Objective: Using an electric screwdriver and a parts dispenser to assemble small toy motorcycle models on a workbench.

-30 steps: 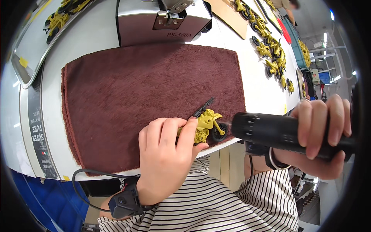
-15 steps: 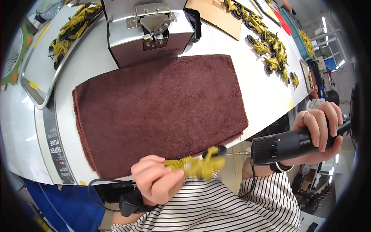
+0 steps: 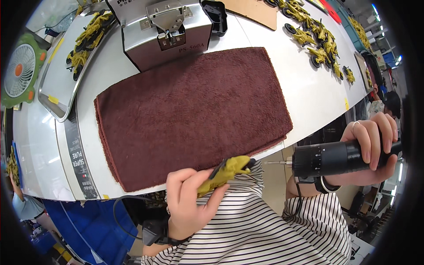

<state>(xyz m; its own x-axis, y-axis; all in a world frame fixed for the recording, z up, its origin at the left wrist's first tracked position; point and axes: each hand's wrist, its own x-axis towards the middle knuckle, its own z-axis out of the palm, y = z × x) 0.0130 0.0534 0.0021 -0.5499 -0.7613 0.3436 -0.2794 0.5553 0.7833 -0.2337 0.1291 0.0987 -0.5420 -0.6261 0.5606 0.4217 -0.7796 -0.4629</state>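
In my left hand (image 3: 187, 210), fingers pinched round it, is a small yellow toy motorcycle (image 3: 229, 171) with black parts. It hangs just off the near edge of a folded brown towel (image 3: 194, 119), tilted up toward the right. My right hand (image 3: 373, 143) grips a black electric screwdriver (image 3: 329, 158), which lies level. Its thin metal bit (image 3: 277, 162) points left at the toy, with a small gap between them. My fingers cover the toy's rear part.
Beyond the towel stands a silver machine (image 3: 165, 33). Several yellow toy motorcycles (image 3: 327, 42) lie at the far right, and more sit in a metal tray (image 3: 57, 110) at the far left. A green fan (image 3: 20, 70) is beside the tray. Cardboard (image 3: 254, 13) lies at the back.
The toy motorcycle has turned in my left hand, and its black wheel has swung away from the bit. The screwdriver stays in my right hand. The whole view has shifted slightly.
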